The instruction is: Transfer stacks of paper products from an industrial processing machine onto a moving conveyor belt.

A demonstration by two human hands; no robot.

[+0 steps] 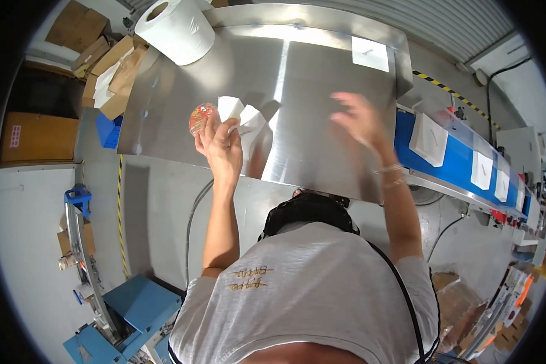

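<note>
Over the left part of the metal table [321, 79], my left hand [221, 145] has its fingers curled against a round, red-patterned thing [201, 115] with a shiny surface. Its exact kind is not clear. Right beside those fingers are a white folded packet [229, 107] and a second white packet [250, 120]; whether the hand touches them is hard to see. My right hand [359, 118], smeared by motion, is raised above the right part of the table with fingers apart and nothing in them.
A large white roll [179, 33] stands at the table's far left corner. A white card [370, 54] lies at the far right. Along the right side runs a blue conveyor belt [458, 159] carrying several white packets. Cardboard boxes [118, 79] are at the left.
</note>
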